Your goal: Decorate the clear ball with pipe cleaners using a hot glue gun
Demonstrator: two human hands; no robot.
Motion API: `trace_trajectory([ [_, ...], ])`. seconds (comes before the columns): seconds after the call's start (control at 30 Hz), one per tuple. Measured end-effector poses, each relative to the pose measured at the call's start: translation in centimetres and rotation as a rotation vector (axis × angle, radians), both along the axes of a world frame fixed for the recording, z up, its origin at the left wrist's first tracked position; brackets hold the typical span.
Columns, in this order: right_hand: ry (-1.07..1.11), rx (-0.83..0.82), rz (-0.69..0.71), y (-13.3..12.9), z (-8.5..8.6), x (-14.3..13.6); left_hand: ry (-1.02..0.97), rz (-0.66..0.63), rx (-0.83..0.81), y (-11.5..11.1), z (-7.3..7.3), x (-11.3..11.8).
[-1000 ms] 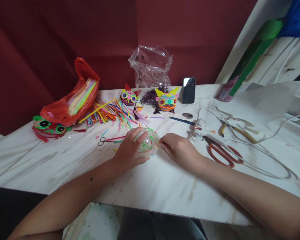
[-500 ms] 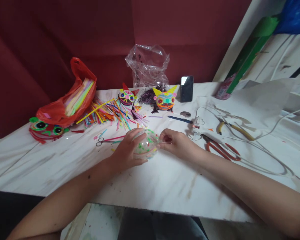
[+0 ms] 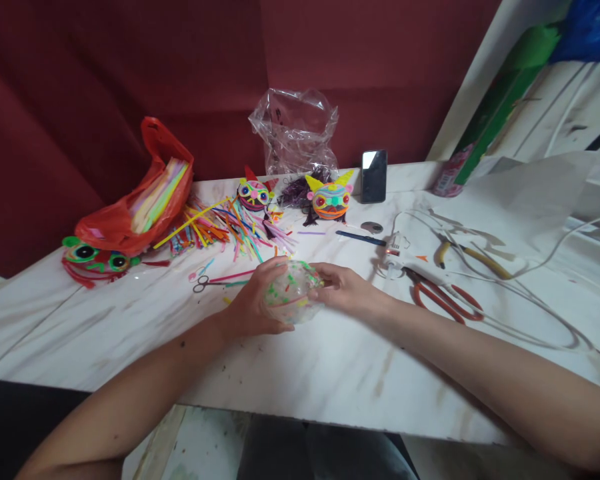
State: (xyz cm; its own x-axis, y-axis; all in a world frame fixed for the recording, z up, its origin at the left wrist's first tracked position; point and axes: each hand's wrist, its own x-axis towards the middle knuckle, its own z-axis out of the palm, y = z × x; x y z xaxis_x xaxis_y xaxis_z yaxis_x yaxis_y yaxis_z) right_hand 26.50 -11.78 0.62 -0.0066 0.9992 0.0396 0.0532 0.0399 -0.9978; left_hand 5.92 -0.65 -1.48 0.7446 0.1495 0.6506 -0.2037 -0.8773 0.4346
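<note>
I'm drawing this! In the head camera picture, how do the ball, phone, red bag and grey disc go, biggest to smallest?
1. Red bag
2. Ball, partly covered
3. Phone
4. Grey disc
The ball is nearest the camera, so its real place is unsure.

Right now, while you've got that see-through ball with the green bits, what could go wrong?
The clear, round, plastic-looking ball with green and red specks might slip, because its curved side bulges out of the left grip and the right grip is only at its other side. The white, long-bodied, corded glue gun could burn if bumped: it lies near the right wrist with an orange glow, though I can't tell if it's hot.
</note>
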Motion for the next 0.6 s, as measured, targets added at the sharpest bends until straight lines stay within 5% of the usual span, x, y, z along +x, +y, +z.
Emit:
trace_trajectory([
  [0.2,-0.014,0.056,-0.058,-0.23,-0.01,-0.36,0.028,0.022,-0.122,-0.2,-0.01,0.23],
  [0.4,-0.037,0.043,-0.09,-0.62,0.58,-0.33,0.063,0.074,-0.051,-0.22,0.1,0.34],
  [0.6,-0.063,0.025,-0.127,-0.43,0.28,-0.03,0.151,0.107,-0.272,-0.59,-0.49,0.18],
])
